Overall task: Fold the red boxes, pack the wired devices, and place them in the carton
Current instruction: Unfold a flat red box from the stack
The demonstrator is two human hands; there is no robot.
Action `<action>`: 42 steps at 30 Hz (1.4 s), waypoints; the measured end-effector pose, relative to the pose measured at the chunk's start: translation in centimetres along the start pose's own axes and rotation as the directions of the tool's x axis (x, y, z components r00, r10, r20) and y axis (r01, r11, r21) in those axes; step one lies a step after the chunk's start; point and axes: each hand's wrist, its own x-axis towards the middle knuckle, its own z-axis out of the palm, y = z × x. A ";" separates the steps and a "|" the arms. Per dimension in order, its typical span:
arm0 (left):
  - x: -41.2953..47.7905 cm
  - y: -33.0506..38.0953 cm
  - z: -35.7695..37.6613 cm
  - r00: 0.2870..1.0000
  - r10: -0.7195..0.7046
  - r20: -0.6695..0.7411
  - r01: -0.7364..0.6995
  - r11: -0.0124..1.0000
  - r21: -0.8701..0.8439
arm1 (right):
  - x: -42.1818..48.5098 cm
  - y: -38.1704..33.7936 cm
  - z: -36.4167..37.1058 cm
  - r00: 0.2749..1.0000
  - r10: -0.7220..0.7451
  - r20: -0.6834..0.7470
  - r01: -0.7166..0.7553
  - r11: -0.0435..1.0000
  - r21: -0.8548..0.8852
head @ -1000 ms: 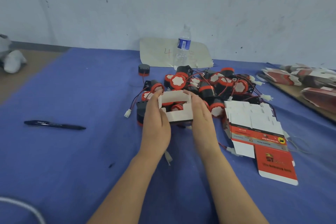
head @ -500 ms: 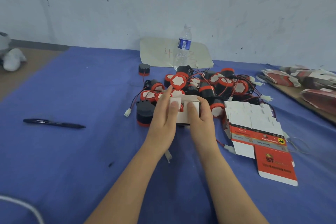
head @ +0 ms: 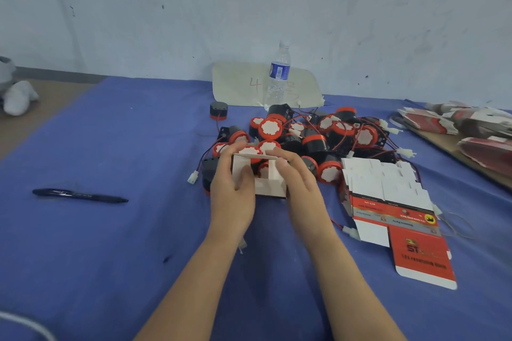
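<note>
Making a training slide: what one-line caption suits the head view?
Left hand and right hand hold a half-folded box over the blue cloth, wired devices heaped behind.

A half-folded box (head: 269, 188), white inside showing, sits before heaped black-and-red wired devices (head: 314, 144), flat red boxes (head: 393, 210) stacked beside them.

Just two bare forearms tbh, left hand (head: 234, 196) and right hand (head: 299, 188) uncovered too, plain right to the frame edge.
</note>
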 end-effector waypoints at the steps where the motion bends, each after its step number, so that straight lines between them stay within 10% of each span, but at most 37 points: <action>1: 0.0 0.1 0.0 1.000 0.019 0.002 -0.019 0.999 0.029 | 0.0 -0.2 0.0 1.000 0.029 -0.002 -0.029 0.999 0.031; 12: 0.3 0.5 -0.6 0.999 -0.019 0.042 0.021 0.999 -0.039 | -0.1 -0.5 -0.8 0.995 0.037 0.097 -0.028 0.995 -0.094; 24: -0.1 1.2 0.3 0.997 0.027 0.065 -0.016 0.985 -0.170 | 0.3 1.2 -0.8 0.987 -0.100 -0.123 0.040 0.906 -0.422; 31: 0.2 0.2 0.2 0.990 -0.111 0.084 0.115 0.993 -0.035 | 0.2 0.7 -0.4 0.966 -0.085 -0.242 0.018 0.963 -0.267; 42: -1.7 2.9 1.7 0.981 0.196 -0.012 -0.196 0.977 -0.084 | -0.3 -1.3 -0.1 0.929 -0.108 -0.353 0.127 0.992 0.030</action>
